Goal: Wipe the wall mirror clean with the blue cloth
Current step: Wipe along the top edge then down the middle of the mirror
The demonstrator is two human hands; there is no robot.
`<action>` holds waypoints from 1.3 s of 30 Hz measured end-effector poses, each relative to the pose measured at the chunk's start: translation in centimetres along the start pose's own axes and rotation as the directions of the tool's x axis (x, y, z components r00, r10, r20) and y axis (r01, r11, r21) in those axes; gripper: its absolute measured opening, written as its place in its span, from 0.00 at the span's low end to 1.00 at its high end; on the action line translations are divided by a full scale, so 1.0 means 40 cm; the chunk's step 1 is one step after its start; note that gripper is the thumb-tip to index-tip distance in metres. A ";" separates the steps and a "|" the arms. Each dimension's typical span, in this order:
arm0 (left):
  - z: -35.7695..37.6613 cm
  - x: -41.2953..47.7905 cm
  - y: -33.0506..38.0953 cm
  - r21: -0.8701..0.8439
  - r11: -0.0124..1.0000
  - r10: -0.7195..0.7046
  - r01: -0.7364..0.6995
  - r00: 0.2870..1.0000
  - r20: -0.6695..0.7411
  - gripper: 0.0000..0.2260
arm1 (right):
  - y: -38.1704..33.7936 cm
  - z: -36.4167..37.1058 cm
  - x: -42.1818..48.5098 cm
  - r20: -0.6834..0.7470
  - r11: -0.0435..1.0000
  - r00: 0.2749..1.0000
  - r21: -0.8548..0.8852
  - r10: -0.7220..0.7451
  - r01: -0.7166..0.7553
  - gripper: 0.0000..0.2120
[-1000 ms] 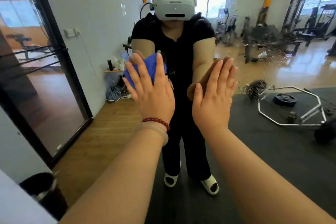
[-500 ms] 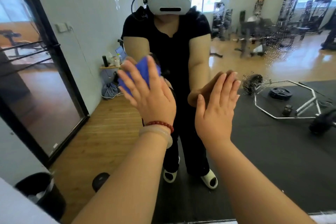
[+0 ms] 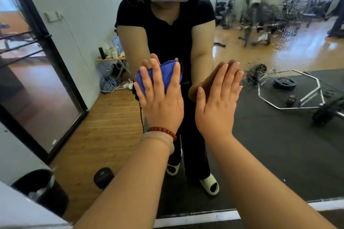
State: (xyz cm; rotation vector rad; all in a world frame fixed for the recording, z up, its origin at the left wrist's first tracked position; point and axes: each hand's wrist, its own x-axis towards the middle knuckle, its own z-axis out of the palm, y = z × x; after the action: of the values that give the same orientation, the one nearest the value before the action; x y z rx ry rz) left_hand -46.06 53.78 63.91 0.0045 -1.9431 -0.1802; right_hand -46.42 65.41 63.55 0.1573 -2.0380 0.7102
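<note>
A large wall mirror fills the view and reflects me and a gym room. My left hand, with a red bead bracelet at the wrist, presses the blue cloth flat against the glass with straight, spread fingers. The cloth is bunched under the palm and fingers. Beside it, my right hand lies flat on the mirror with straight fingers and holds nothing. Water droplets speckle the glass just right of my right hand and higher up at the right.
The mirror's bottom edge runs along a white strip at floor level. A black bin stands at the lower left, beside the mirror's left edge. The reflection shows a wooden floor, a black mat and gym equipment.
My left hand has slid the cloth downward and to the right on the glass. The view has tilted down, so the mirror's bottom edge shows. My right hand stays flat on the mirror.
</note>
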 end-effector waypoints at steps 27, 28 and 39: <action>0.053 -0.110 0.084 -0.181 0.919 -0.348 0.351 0.936 0.048 0.25 | 0.151 -0.001 -0.074 0.079 0.998 0.995 0.028 0.054 -0.056 0.33; 0.056 -0.110 0.089 -0.179 0.908 -0.378 0.378 0.925 0.038 0.25 | 0.151 0.000 -0.076 0.080 0.998 0.995 0.032 0.055 -0.057 0.33; 0.062 -0.153 0.093 -0.144 0.956 -0.239 0.255 0.964 0.116 0.23 | 0.169 0.003 -0.075 0.074 0.999 0.997 0.035 0.021 -0.024 0.33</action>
State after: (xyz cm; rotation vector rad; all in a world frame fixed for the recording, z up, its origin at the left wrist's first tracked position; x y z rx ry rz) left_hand -45.79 58.31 57.84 0.1375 -2.0169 -0.5091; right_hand -47.43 70.43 58.20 0.1842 -2.1010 0.7656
